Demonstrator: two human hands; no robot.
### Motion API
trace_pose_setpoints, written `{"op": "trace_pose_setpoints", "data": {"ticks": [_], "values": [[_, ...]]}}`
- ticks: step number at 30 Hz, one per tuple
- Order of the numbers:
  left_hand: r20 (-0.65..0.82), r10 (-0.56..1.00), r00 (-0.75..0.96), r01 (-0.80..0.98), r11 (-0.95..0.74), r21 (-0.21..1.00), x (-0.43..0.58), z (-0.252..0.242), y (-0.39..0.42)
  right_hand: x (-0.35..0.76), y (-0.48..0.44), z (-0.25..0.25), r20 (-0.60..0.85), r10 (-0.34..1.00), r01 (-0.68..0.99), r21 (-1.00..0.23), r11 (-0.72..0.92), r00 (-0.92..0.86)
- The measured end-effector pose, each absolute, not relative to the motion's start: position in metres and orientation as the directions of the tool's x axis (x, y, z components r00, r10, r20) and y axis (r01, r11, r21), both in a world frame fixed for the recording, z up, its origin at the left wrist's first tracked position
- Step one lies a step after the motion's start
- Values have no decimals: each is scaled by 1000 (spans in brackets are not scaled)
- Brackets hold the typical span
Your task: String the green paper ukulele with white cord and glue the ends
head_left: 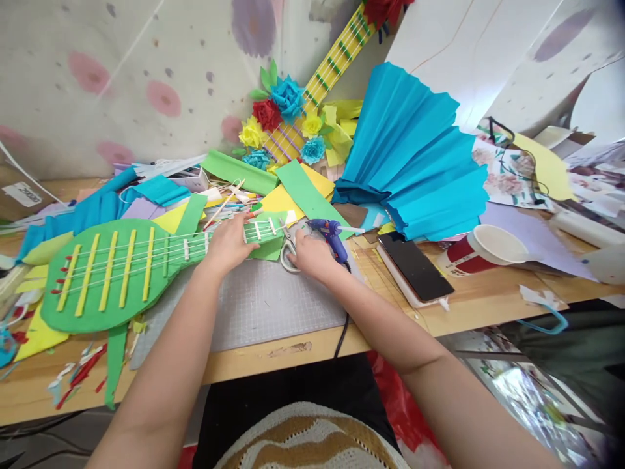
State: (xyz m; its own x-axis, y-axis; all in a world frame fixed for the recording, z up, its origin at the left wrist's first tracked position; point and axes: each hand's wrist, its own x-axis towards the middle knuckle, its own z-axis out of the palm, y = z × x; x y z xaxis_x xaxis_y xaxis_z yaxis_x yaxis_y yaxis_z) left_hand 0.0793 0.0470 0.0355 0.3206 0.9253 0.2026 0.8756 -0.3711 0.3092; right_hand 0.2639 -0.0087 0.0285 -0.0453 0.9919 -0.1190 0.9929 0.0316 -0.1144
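A green paper guitar (107,273) with yellow strips and white strings lies across the left of the table, its neck pointing right. My left hand (229,242) is closed over the neck, with thumb and fingers on its opposite edges. Just past the neck's end, my right hand (315,255) has its fingers on the grey-handled scissors (288,251); their blades point away from me. A blue hot glue gun (333,238) lies right beside that hand, its cord running over the table edge. Beneath both hands is a grey cutting mat (263,306).
Behind stands a yellow paper guitar (336,55) with paper flowers. Blue crepe paper (410,156) fans out at the right, near a phone (415,264) and a paper cup (481,251). Paper scraps (78,374) litter the left, and green paper strips (307,195) lie behind the hands.
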Motion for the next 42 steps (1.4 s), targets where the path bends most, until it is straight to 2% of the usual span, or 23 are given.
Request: {"op": "trace_pose_setpoints", "data": {"ticks": [2, 6, 8, 10, 12, 14, 22, 29, 34, 38, 42], "values": [[172, 926, 337, 879, -375, 295, 73, 36, 50, 265, -5, 34, -138, 990, 994, -108, 12, -27], [-24, 928, 372, 894, -351, 278, 63, 30, 57, 270, -2, 50, -184, 982, 995, -101, 14, -33], [-65, 933, 353, 907, -325, 267, 63, 29, 58, 272, -4, 56, -233, 972, 996, -85, 20, -39], [17, 931, 364, 892, -354, 280, 70, 30, 57, 275, -8, 59, -252, 967, 998, -64, 4, -20], [164, 905, 392, 853, -425, 304, 82, 33, 54, 278, -12, 59, -226, 974, 999, -47, -15, 4], [243, 889, 389, 841, -450, 300, 98, 34, 50, 279, -15, 57, -198, 980, 999, -41, -26, 17], [136, 914, 382, 898, -402, 179, 128, 19, 47, 281, -19, 30, -166, 984, 990, -109, -91, 72], [126, 922, 366, 826, -384, 413, 112, 30, 51, 288, -31, 28, -140, 983, 979, -150, -136, 115], [127, 938, 323, 802, -342, 490, 104, 37, 56, 285, -34, 25, -114, 990, 971, -212, -110, 87], [85, 934, 346, 756, -331, 565, 100, 36, 58, 283, -36, 22, -140, 990, 983, -179, -37, 12], [104, 936, 335, 675, -316, 666, 94, 31, 60, 287, -42, 25, -176, 983, 993, -112, 25, -44]]}}
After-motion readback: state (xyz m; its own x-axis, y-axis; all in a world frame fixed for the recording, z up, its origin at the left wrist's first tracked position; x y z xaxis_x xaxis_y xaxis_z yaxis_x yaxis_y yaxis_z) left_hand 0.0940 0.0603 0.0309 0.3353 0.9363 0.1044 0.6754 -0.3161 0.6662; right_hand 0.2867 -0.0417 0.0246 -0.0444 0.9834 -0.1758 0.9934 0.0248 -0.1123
